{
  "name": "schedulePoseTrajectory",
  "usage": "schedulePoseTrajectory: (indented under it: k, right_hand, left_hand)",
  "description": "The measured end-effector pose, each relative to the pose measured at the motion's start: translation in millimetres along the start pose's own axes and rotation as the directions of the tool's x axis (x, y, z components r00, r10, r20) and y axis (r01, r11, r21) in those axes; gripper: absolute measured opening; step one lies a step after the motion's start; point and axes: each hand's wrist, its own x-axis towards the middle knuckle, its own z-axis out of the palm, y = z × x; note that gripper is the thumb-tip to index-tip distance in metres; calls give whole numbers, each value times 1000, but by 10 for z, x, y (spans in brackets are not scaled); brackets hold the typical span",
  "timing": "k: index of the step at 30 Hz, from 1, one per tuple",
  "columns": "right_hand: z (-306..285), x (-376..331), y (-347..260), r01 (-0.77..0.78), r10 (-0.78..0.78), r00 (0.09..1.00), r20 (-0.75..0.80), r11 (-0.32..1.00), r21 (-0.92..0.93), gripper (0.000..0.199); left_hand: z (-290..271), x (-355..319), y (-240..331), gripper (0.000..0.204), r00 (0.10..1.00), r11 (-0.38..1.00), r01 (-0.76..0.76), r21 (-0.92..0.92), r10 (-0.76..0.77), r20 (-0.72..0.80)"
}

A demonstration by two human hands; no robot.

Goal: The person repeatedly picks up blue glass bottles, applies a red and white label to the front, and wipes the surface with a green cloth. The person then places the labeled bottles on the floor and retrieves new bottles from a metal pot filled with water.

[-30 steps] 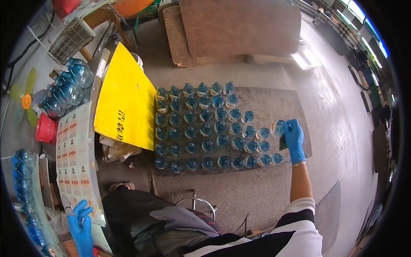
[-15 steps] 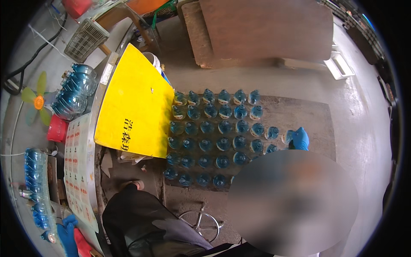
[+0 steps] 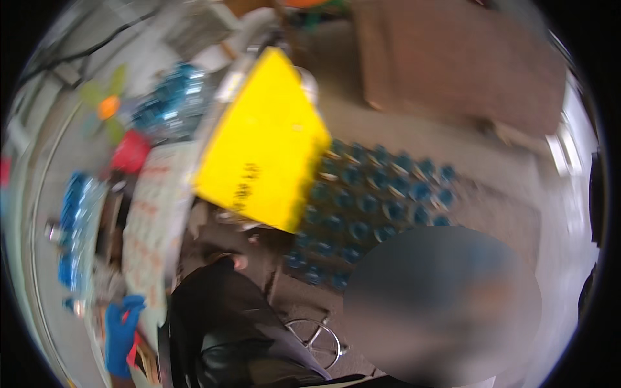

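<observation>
My left hand [image 3: 123,333], in a blue glove, is at the lower left beside a white sheet of red-printed labels [image 3: 154,213]. Its fingers look apart, and I see nothing held in them. A red patch [image 3: 133,349] shows right beside the glove. My right hand is out of sight; a grey blurred oval covers the lower right. Rows of blue clear plastic bottles [image 3: 369,204] stand on a dark board on the floor, partly behind that oval. The whole picture is smeared by motion.
A yellow panel [image 3: 265,149] stands between the label sheet and the bottles. More blue bottles lie at far left [image 3: 76,226] and upper left [image 3: 169,100]. A fan [image 3: 108,107], a red container [image 3: 131,152], a round metal stool base [image 3: 317,343] and a brown board [image 3: 459,61] are around.
The view has swung, so the scene sits further right. My right hand, earlier by the bottles at the right end, is no longer visible. My left hand shows more fully now.
</observation>
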Motion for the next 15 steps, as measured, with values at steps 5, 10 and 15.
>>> schedulePoseTrajectory:
  k: [5,10,15]
  right_hand:
    - [634,-1370,-1489,179,-318,907,277,885,430,33]
    - [1425,-4593,-3834,292,-721,256,644,692,660,28]
    - [1500,-6386,-4652,249,-747,-172,642,598,762,25]
  left_hand:
    - [-473,-298,4,21,990,986,40,160,-61,128]
    - [-711,-426,-730,23,950,944,-311,-112,304,-75]
    - [-1288,-881,-1222,27,957,997,-70,39,78,-279]
